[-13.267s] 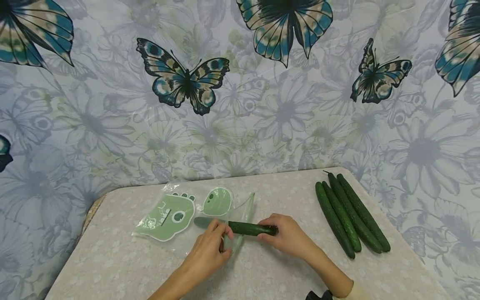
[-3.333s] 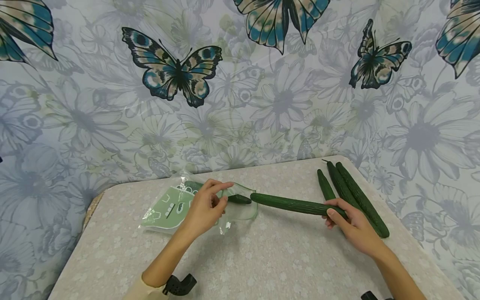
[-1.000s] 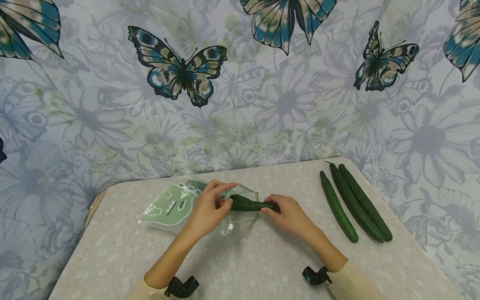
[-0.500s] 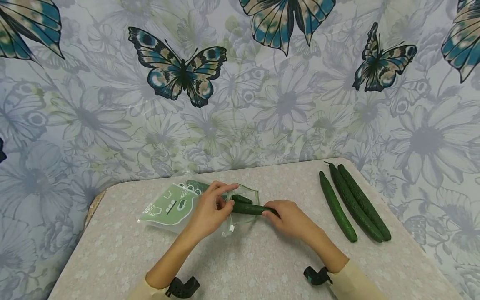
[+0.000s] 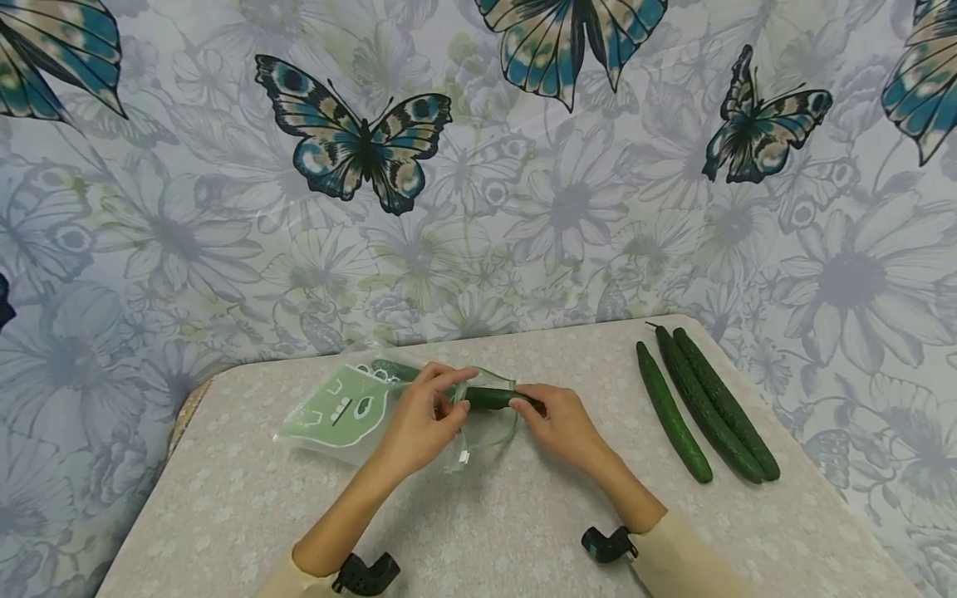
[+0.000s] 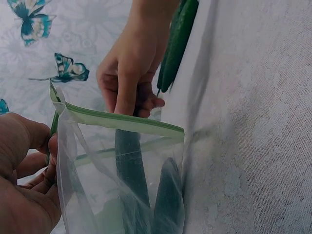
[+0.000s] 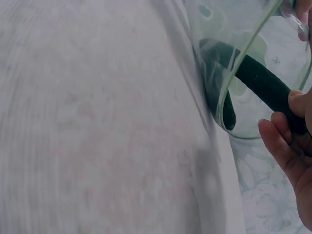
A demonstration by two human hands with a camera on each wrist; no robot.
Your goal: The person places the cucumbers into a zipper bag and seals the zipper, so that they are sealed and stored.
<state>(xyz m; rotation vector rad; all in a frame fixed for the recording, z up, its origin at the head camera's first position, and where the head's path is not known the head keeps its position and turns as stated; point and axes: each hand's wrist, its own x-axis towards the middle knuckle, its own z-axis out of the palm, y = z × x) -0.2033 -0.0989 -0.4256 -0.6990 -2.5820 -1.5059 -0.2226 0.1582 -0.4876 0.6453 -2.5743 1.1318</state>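
My left hand (image 5: 419,423) pinches the open mouth of a clear zip bag (image 5: 329,419) with a green cartoon face printed on it. With my right hand (image 5: 561,422) I grip the near end of a cucumber (image 7: 265,83); most of its length is inside the bag. A second cucumber (image 6: 168,195) lies wholly in the bag beside it, its tip close to the opening. The green zip strip (image 6: 126,122) stands spread around the held cucumber in the left wrist view. My left palm hides part of both cucumbers in the head view.
Three more cucumbers (image 5: 673,419) lie side by side at the right of the table (image 5: 493,531), which has a pale patterned cloth. A butterfly-print cloth (image 5: 568,224) hangs behind the table's far edge. Black wrist cameras (image 5: 366,573) sit on both wrists.
Since 3.3 s ago, my right hand has carried the cucumber left from the group and into the bag. In the last second its exposed end has shifted slightly left. My left hand keeps its hold.
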